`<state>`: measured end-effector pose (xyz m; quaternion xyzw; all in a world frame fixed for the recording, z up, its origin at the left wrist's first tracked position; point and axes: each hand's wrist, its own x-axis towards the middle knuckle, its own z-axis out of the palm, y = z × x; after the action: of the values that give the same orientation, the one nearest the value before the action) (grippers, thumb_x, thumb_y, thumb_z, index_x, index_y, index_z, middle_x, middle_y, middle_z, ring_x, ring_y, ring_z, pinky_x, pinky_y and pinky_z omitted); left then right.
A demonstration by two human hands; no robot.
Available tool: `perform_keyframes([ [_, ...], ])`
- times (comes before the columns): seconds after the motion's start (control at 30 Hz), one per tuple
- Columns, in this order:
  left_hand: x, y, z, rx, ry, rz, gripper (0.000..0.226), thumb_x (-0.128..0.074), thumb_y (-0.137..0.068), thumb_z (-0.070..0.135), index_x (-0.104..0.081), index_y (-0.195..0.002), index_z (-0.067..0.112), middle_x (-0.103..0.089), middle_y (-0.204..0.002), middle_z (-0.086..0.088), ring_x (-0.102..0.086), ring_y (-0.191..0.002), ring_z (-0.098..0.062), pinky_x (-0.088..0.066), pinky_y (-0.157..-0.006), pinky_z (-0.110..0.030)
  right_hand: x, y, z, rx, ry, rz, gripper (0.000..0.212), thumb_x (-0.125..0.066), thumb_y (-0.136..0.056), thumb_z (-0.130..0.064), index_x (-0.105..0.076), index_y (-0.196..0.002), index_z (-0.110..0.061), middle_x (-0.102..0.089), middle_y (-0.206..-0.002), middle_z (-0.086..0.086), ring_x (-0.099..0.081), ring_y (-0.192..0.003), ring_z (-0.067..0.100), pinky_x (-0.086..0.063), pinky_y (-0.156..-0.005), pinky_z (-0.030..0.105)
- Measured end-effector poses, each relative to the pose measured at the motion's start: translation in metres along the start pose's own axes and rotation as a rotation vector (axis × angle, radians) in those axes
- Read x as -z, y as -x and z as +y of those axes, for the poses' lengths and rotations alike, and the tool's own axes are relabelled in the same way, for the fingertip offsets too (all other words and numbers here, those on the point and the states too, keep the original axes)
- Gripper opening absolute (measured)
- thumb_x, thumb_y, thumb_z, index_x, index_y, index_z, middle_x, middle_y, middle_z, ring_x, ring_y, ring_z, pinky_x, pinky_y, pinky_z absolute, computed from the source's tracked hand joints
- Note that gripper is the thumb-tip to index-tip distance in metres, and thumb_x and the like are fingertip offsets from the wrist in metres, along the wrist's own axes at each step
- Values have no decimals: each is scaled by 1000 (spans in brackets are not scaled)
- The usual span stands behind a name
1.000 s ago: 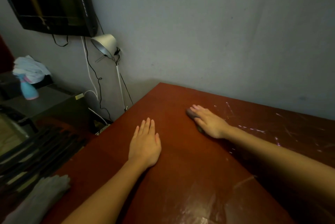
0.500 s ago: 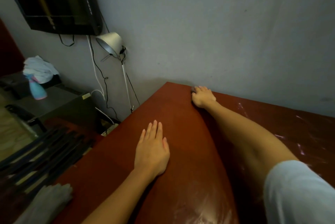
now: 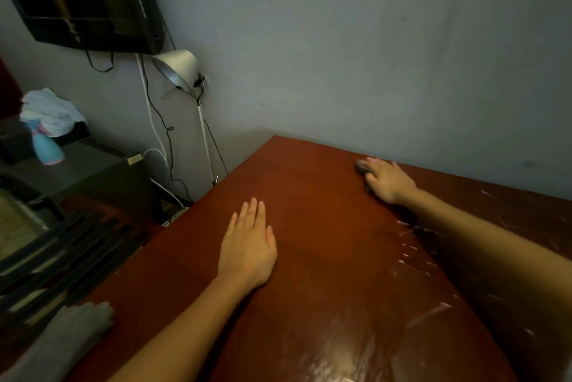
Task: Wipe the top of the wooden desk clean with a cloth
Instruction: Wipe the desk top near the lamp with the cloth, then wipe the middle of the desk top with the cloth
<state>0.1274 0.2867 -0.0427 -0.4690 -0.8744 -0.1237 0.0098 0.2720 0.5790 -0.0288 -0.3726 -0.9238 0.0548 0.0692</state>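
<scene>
Wiping stands partway done: the right grip (image 3: 388, 179) presses flat on the dark cloth (image 3: 361, 168) at the tabletop (image 3: 325, 257) far edge, right of centre; the left grip (image 3: 247, 245) lies released, empty, mid-frame. Judged unfinished (white streaks (image 3: 428, 315) show at right and lower right)

The left hand (image 3: 247, 245) lay flat, fingers straight. The right hand (image 3: 388, 179) was stretched out, palm down, pressing a cloth (image 3: 360, 167) under its fingers.

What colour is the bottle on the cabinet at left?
The bottle is light blue with pink parts; head view.
</scene>
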Motion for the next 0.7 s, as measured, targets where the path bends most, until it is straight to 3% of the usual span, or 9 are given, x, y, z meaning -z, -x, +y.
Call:
perform_keyframes([
  [0.13, -3, -2, 0, 4, -9, 18, 55, -14, -104, 35, 2, -153, 16, 5, -161, -1, 5, -148, -13, 3, -120, -30, -3, -37, 4, -156, 7, 10, 48, -29, -98, -28, -34, -145, -16, -35, -151, 11, -32, -138, 27, -16, -116, 42],
  [0.27, -3, -1, 0, 7, 0, 23, 55, -15, -104, 35, 2, -153, 17, 5, -161, 0, 5, -147, -12, 4, -118, -28, -13, -72, -44, -181, -9, 18, 48, -28, -97, -29, -37, -143, -22, -35, -151, 9, -30, -139, 26, -14, -117, 41],
  [0.4, -3, -2, -1, 6, 6, 17, 55, -15, -103, 35, 0, -153, 17, 3, -161, 0, 4, -148, -11, 4, -118, -28, -23, -74, -115, -2, -13, -34, 50, -25, -100, -31, -28, -149, -23, -17, -159, 4, -15, -146, 21, -4, -118, 36],
  [0.5, -1, -2, 0, 10, 2, 3, 55, -16, -104, 34, -1, -154, 16, 2, -161, -1, 4, -148, -12, 2, -119, -29, -28, -48, -157, 200, -6, -79, 49, -26, -101, -30, -26, -149, -25, -15, -159, 4, -13, -147, 21, -3, -118, 36],
  [0.7, 1, -1, 1, 9, -5, -18, 55, -16, -104, 32, -3, -154, 14, -1, -161, -2, 1, -148, -14, 0, -120, -30, -20, 41, -142, 442, -2, -111, 50, -27, -102, -30, -18, -151, -27, -11, -160, -1, -7, -148, 15, 2, -118, 33],
])
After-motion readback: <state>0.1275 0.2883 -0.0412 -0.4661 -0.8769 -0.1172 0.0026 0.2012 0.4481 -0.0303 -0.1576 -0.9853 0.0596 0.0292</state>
